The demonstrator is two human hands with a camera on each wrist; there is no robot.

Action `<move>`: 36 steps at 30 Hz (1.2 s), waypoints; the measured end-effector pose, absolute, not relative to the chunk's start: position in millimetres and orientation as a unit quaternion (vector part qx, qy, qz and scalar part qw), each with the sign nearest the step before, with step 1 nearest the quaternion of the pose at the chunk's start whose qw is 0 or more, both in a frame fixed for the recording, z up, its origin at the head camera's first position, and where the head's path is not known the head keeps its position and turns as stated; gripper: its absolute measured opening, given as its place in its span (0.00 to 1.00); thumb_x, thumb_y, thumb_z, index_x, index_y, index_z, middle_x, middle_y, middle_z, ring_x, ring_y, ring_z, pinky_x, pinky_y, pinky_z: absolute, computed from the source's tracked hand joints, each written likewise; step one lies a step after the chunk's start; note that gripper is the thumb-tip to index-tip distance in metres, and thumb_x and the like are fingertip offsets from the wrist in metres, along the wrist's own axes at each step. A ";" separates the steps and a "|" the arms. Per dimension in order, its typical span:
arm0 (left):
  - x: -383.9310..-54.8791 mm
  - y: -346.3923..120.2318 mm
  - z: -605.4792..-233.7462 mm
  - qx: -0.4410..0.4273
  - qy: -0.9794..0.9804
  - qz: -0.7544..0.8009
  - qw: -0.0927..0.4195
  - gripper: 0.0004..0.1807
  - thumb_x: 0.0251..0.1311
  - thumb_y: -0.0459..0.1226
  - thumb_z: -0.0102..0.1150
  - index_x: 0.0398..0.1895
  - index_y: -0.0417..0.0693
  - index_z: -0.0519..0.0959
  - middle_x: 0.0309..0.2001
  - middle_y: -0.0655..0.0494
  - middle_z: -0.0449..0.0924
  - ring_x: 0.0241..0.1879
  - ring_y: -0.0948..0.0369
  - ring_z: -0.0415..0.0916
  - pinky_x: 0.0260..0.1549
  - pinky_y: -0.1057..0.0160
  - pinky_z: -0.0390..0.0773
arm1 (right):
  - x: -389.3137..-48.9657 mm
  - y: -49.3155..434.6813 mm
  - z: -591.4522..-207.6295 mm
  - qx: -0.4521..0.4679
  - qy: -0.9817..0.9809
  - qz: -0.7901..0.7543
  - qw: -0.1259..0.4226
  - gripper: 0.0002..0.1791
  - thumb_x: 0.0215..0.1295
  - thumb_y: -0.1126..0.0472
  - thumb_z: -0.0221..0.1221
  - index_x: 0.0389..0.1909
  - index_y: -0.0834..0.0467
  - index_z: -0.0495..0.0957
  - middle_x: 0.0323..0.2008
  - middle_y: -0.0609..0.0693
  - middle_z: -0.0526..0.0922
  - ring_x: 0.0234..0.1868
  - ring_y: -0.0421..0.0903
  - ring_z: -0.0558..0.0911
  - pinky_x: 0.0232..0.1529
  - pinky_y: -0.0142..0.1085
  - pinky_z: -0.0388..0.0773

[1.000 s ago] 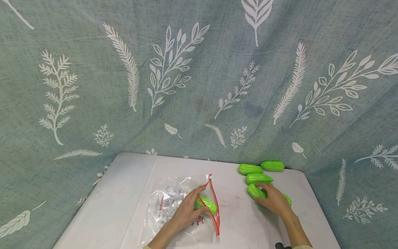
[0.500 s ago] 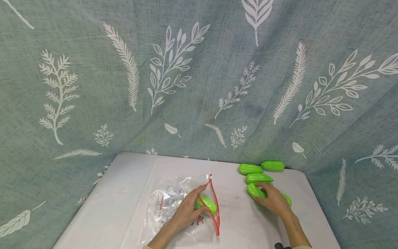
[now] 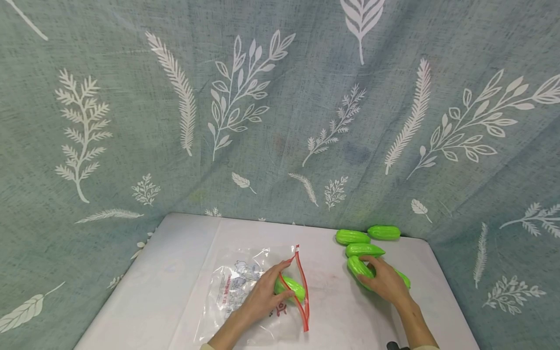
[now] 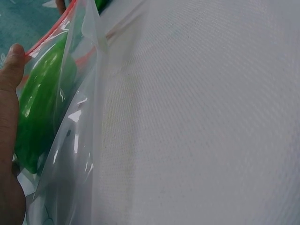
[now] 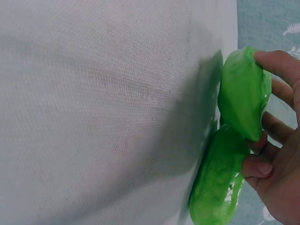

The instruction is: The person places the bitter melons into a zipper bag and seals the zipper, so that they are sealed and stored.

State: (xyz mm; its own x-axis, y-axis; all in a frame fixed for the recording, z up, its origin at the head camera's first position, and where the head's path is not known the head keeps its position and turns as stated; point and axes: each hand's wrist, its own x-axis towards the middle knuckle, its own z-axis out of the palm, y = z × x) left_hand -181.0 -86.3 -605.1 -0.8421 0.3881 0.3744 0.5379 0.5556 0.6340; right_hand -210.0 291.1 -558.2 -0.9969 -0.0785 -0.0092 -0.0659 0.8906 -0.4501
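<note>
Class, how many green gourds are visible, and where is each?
6: bagged gourd inside clear bag; held gourd in right hand; half-covered gourd beside that hand; beyond, front gourd, left gourd and right gourd. More may be hidden.

Grey-green fabric (image 3: 302, 97), printed with white leaf sprigs (image 3: 86, 138), hangs in shallow folds behind and to both sides of a white worktop (image 3: 144, 301). The worktop has rounded far corners, a fine woven surface texture and a faint crease (image 3: 214, 236) toward its left side.

Green vegetables (image 3: 365, 250); red bag rim (image 3: 303, 278); leaf-patterned curtain (image 3: 280, 121).
</note>
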 end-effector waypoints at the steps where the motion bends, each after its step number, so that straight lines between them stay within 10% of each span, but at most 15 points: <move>1: -181.1 -86.5 -605.1 -0.265 -0.877 -0.389 0.097 0.46 0.57 0.52 0.70 0.78 0.60 0.59 0.75 0.60 0.63 0.72 0.55 0.64 0.69 0.48 0.67 | -210.2 290.9 -558.3 -0.036 0.972 -0.232 0.014 0.33 0.59 0.43 0.70 0.65 0.48 0.75 0.49 0.52 0.82 0.49 0.52 0.82 0.44 0.53 0.82; 36: -182.6 -87.0 -603.1 -0.279 -0.876 -0.385 0.081 0.45 0.60 0.57 0.66 0.78 0.61 0.58 0.74 0.66 0.63 0.72 0.57 0.64 0.69 0.49 0.69 | -207.4 284.5 -559.9 -0.026 0.969 -0.246 0.007 0.36 0.59 0.41 0.69 0.66 0.49 0.74 0.45 0.50 0.83 0.44 0.48 0.82 0.37 0.46 0.80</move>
